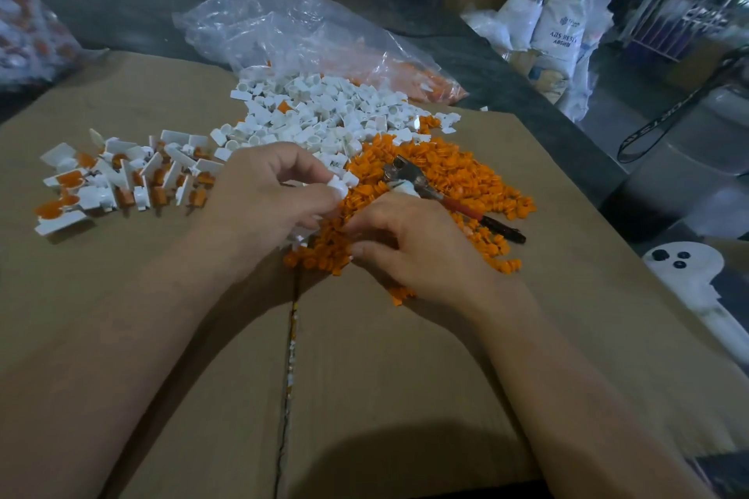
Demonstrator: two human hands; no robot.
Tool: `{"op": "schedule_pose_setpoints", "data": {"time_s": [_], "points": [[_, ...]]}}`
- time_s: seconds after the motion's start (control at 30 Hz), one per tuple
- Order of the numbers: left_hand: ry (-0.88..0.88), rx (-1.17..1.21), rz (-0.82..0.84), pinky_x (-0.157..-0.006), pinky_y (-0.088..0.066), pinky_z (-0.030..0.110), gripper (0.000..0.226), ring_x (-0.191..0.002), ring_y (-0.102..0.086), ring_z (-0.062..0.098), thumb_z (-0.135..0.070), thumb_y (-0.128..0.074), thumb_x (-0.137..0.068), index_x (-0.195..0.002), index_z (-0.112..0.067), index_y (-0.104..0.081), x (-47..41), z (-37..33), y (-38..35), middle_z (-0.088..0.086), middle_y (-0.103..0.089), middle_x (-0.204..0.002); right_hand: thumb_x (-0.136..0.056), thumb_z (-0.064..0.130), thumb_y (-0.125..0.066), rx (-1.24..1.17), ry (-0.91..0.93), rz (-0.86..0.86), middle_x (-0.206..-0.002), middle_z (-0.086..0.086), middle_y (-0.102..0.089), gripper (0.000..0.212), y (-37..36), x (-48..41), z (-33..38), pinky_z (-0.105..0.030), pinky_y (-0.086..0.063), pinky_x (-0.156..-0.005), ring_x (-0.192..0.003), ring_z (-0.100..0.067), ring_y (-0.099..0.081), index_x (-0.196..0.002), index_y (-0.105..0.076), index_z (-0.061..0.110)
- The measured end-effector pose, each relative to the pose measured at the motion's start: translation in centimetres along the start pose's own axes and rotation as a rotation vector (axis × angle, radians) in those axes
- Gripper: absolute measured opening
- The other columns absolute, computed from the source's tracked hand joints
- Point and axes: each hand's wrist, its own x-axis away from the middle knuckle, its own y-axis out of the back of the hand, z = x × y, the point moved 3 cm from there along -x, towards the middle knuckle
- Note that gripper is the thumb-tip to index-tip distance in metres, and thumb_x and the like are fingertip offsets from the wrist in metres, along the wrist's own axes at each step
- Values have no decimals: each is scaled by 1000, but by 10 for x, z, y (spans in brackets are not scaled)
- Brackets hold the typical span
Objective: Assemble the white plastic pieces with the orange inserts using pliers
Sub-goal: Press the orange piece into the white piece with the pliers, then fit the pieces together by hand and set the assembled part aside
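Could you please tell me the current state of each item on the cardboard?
left hand: pinching one white piece
right hand: fingers down in the orange inserts; hold unclear
pliers: lying unheld on the inserts
clear bag: open, parts spilled out
assembled pieces: heaped at left

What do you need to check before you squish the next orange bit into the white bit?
1. White piece held: ok. The left hand pinches a white piece.
2. Orange insert picked: cannot tell. The right hand has its fingertips in the orange pile.
3. Pliers near: ok. The pliers lie on the orange pile, beside the right hand.
4. Pliers held: not ok. Neither hand holds them.
5. Spot for done ones: ok. The finished pile sits to the left.
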Motion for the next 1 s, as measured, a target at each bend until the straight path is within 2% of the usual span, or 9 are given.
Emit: {"op": "schedule_pose_setpoints", "data": {"time_s": [0.07, 0.17, 0.3, 0.43, 0.6, 0.73, 0.83, 0.93, 1.0], "points": [[-12, 9, 38, -46, -45, 11, 15, -45, -58, 1, -2, -72, -72, -72, -15, -64, 1, -2, -2, -6, -66, -58, -85, 20, -63, 42, -1, 37, -105, -4, -61, 24, -3, -1, 0, -37, -44, -84, -100, -18, -53, -108, -66, 12], [-17, 40, 98, -52, -51, 15, 21, -53, -59, 5, 0, -72, -72, -77, -18, -64, 3, -3, -4, -1, -68, -78, -87, 21, -61, 85, -8, 76, -106, -4, -61, 22, -8, -2, 2, -38, -44, -85, -100, -19, -53, -107, -64, 12], [-12, 44, 116, -58, -51, 18, 24, -55, -60, 5, -1, -73, -71, -81, -21, -67, 6, -4, -5, -6, -66, -78, -87, 19, -60, 36, -31, 71, -103, -4, -63, 18, -8, -1, 0, -38, -46, -82, -96, -19, -56, -103, -63, 12], [-7, 42, 118, -60, -53, 14, 22, -59, -63, 8, 0, -71, -73, -80, -20, -67, 6, -6, -5, 1, -66, -79, -87, 17, -61, -120, -94, -25, -95, -2, -63, 14, -2, 2, -3, -31, -46, -75, -88, -16, -57, -99, -60, 10], [10, 41, 143, -54, -50, 12, 17, -59, -62, 9, -3, -71, -73, -81, -18, -67, 6, -5, -5, 2, -67, -76, -84, 17, -64, -169, -100, -49, -86, 0, -61, 11, 2, 3, -1, -36, -49, -73, -79, -13, -57, -93, -59, 12], [22, 46, 170, -47, -48, 15, 28, -49, -61, 9, -20, -75, -53, -80, -18, -65, 7, -4, -7, 3, -65, -65, -80, 15, -67, -137, -64, -99, -87, 3, -54, 21, 4, 3, -2, -19, -41, -66, -72, -4, -47, -101, -62, 13], [2, 20, 192, -48, -50, 16, 35, -47, -60, 10, -25, -73, -49, -81, -15, -68, 7, -4, -7, 2, -66, -56, -77, 16, -73, -157, -67, -180, -77, 0, -56, 14, 8, 4, -4, -17, -37, -59, -64, -1, -44, -90, -68, 11], [-29, -27, 186, -59, -56, 24, 24, -60, -64, 18, -20, -76, -56, -80, -22, -70, 6, -2, -6, 4, -69, -70, -77, 17, -73, -323, -108, -311, -70, 6, -59, 14, 13, 7, -7, -17, -42, -58, -61, -2, -50, -90, -71, 15], [-32, -47, 181, -64, -56, 28, 24, -65, -65, 21, -9, -78, -61, -78, -26, -70, 6, -2, -7, 13, -68, -80, -81, 14, -68, -404, -140, -350, -77, 12, -61, 18, 14, 8, -9, -19, -48, -64, -67, -1, -56, -99, -71, 17]]}}
